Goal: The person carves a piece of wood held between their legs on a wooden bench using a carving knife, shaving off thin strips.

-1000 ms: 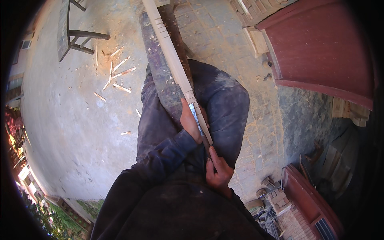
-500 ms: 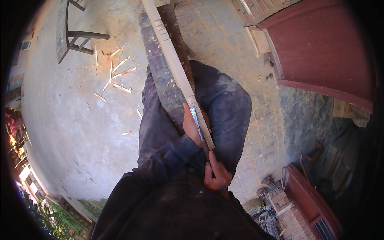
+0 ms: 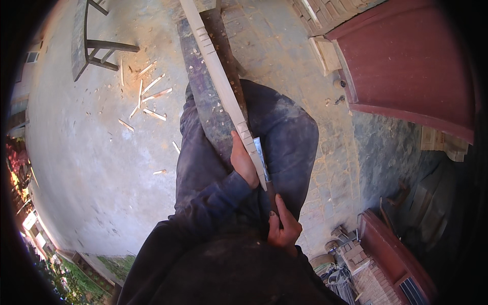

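Note:
A long pale wooden strip (image 3: 219,73) runs from the top of the view down toward my body, with short cross cuts along it. Near its close end, my left hand (image 3: 244,161) is wrapped round the strip from the left. My right hand (image 3: 284,227) grips the dark handle of a chisel (image 3: 260,152). Its shiny flat blade lies along the right side of the strip's near end, pointing away from me. Beneath the strip is a worn, dark wooden bench (image 3: 202,84) sprinkled with chips, between my legs.
Several thin offcuts (image 3: 155,114) lie scattered on the concrete floor at left. Farther off stands a dark wooden stool (image 3: 104,44). A dark red panel (image 3: 406,61) is at the upper right, and a red box-like frame (image 3: 389,254) with stacked wood blocks at the lower right.
The chisel has shifted from the left of the strip's near end to its right side. My right hand has moved a little right with it; my left hand keeps nearly the same place.

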Tool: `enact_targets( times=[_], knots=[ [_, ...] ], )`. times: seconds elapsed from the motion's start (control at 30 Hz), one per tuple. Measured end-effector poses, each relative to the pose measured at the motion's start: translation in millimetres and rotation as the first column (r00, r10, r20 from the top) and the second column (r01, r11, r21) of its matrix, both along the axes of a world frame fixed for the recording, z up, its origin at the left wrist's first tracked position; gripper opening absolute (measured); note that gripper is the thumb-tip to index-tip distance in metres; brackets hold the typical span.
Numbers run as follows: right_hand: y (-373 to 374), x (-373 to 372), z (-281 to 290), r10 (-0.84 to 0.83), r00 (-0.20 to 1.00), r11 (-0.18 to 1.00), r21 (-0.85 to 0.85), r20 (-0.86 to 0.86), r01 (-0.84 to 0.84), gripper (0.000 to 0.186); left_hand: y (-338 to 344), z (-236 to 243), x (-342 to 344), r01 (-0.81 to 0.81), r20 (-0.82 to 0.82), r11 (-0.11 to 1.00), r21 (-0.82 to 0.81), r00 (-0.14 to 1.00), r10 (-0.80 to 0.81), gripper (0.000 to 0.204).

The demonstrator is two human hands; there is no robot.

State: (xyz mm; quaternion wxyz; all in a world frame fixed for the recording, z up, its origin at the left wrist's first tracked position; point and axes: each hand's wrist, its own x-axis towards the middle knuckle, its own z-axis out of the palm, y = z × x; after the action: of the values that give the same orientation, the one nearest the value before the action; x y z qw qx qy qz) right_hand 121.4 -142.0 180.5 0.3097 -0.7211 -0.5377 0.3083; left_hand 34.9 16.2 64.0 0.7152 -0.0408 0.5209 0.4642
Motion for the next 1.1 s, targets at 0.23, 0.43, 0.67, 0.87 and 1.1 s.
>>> enact_targets(
  times=[0.23, 0.43, 0.67, 0.87, 1.1],
  knots=[
    [1, -1, -4, 0.009, 1.0, 0.997, 0.071, 0.015, -0.01, 0.044, -1, 13, -3, 0.082, -0.057, 0.995, 0.061, 0.995, -0.079, 0.072],
    [6, 1, -3, 0.067, 0.991, 0.993, 0.091, 0.117, -0.077, 0.048, 5, 25, 0, 0.04, -0.032, 0.999, -0.025, 0.999, -0.041, 0.073],
    [8, 1, -5, 0.063, 0.994, 0.991, 0.113, 0.094, -0.073, 0.046, 0, 13, -1, 0.074, -0.055, 0.997, 0.028, 0.996, -0.072, 0.071],
    [9, 2, -6, 0.073, 0.993, 0.989, 0.122, 0.097, -0.085, 0.047, 3, 16, -1, 0.066, -0.042, 0.997, -0.026, 0.997, -0.067, 0.071],
    [9, -1, -3, 0.08, 0.988, 0.992, 0.089, 0.129, -0.092, 0.048, 4, 18, -1, 0.063, -0.02, 0.997, -0.049, 0.998, -0.064, 0.072]
  ],
)
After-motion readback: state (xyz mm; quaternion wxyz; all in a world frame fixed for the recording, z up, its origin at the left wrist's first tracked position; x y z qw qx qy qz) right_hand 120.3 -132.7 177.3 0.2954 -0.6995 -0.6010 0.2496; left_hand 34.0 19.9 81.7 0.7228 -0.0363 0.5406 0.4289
